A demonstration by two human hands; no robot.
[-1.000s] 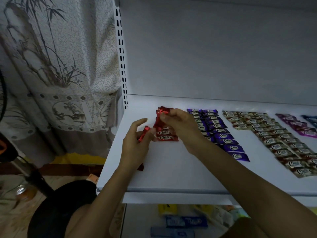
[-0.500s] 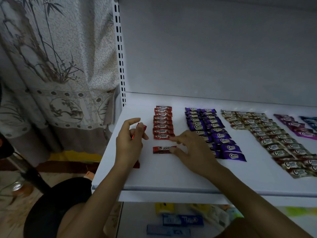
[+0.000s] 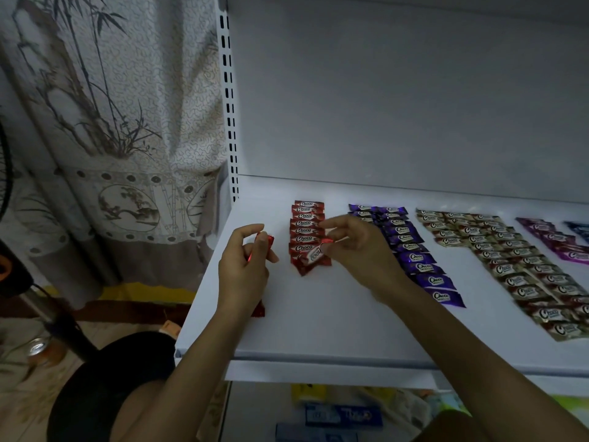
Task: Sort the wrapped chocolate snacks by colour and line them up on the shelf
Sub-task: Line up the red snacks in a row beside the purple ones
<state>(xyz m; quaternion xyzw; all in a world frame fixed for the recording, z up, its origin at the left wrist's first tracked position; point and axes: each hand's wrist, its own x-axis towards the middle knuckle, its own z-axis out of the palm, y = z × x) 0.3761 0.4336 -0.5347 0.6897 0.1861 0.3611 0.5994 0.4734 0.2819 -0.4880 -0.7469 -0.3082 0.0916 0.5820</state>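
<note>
Fingers of right hand (image 3: 363,253) pinch one red snack (image 3: 314,256); left hand (image 3: 243,269) grips other red snacks (image 3: 269,239).

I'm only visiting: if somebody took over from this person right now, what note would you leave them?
Left hand: grip curled round a held red snack, maybe more.
Right hand: pinches a tilted red snack by its end, at the near end of the red column.
Done: violet column, gold rows and magenta column lined up on the shelf; dark blue ones at the right edge.
Left: lay the tilted snack straight, add the held ones and the loose red snack by the left wrist.
</note>
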